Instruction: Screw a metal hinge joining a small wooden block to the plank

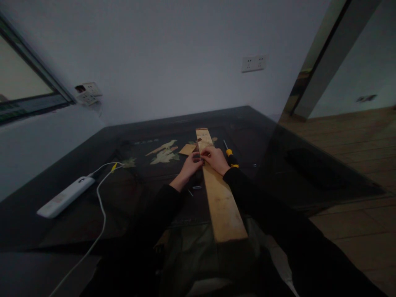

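A long wooden board (224, 206) lies lengthwise on the dark table, its near end jutting past the table edge toward my body. My left hand (191, 165) is at the board's left edge, with its fingers closed together. From the right, my right hand (215, 159) rests over the board, thumb and fingers pinched close to the left fingertips. Whatever they pinch is too small or hidden to make out. Beside the right hand lies a yellow and black screwdriver (229, 153). A tan square piece (187, 149) sits just beyond the left hand.
Small thin metal pieces (197, 187) lie left of the board. A white power strip (66, 197) with a white cable (100, 206) occupies the table's left side. A dark flat object (312, 167) is at the right. Behind the table (148, 206) stands a wall with sockets (253, 63).
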Motion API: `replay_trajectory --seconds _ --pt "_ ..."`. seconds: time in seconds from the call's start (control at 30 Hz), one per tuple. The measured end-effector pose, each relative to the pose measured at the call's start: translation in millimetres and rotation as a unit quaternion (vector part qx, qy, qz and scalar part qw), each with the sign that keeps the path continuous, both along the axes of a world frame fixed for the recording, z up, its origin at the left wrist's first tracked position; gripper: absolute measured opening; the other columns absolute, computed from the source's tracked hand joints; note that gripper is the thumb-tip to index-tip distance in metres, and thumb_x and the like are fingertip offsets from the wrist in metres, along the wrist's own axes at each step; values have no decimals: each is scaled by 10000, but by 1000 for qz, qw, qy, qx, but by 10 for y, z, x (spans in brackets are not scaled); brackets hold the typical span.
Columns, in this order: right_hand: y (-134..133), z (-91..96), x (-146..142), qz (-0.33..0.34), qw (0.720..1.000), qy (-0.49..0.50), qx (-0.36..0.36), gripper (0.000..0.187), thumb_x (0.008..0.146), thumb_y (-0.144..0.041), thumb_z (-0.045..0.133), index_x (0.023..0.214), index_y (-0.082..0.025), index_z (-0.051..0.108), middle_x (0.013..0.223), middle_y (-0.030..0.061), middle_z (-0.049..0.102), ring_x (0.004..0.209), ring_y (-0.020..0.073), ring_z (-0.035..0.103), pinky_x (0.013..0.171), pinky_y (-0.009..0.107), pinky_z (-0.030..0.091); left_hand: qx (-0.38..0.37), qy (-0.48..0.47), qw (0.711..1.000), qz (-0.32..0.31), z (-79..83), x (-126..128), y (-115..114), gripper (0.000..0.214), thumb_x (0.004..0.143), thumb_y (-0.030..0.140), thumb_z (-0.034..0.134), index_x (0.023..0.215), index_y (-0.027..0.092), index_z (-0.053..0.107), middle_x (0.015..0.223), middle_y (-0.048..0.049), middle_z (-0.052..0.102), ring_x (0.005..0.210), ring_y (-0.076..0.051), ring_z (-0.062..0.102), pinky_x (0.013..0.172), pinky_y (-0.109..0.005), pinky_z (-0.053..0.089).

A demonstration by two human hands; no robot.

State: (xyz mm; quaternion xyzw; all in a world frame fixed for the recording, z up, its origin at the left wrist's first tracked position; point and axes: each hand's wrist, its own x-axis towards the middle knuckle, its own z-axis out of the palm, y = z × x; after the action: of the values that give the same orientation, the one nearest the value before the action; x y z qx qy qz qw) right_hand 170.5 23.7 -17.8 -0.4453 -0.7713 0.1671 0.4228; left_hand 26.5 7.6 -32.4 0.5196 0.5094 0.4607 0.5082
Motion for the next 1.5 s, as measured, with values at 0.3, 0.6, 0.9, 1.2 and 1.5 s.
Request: replay_trajectory --seconds 0.3,0.6,0.9,1.2,1.5 --pt "-34 66 50 4 999 -28 -17 127 808 -123 639 871 -170 738 906 62 746 812 166 673 745 258 491 -10 11 1000 3 -6 2 -1 457 756 109 691 1186 136 538 879 -48 636 676 -101 605 664 -228 488" --pt "2 20 42 8 1000 -14 -13 87 784 -130 663 820 -176 728 816 38 738 731 147 665 685 242 486 -14 9 1000 17 -19 19 28 486 739 68 688 1189 141 520 820 -16 612 633 -87 585 602 -194 471" --pt "-10 32 52 7 1000 -18 -6 87 779 -130 666 820 -175 729 819 41 738 740 147 666 699 240 485 -5 24 999 24 -18 13 19 450 765 121 705 1183 138 538 835 -28 623 688 -105 612 639 -207 496" --pt "-34 61 59 7 1000 -24 -16 95 792 -143 654 832 -180 732 821 36 740 736 144 670 700 238 486 -8 33 999 24 -40 2 39 494 742 145 746 1190 141 535 879 -36 623 670 -101 608 670 -236 502" --pt "-32 75 59 1 999 -38 -22 122 790 -131 646 859 -181 734 855 42 745 768 151 673 725 248 488 -12 21 1000 12 -19 0 26 478 761 98 699 1205 130 525 855 -32 629 688 -104 612 707 -248 504"
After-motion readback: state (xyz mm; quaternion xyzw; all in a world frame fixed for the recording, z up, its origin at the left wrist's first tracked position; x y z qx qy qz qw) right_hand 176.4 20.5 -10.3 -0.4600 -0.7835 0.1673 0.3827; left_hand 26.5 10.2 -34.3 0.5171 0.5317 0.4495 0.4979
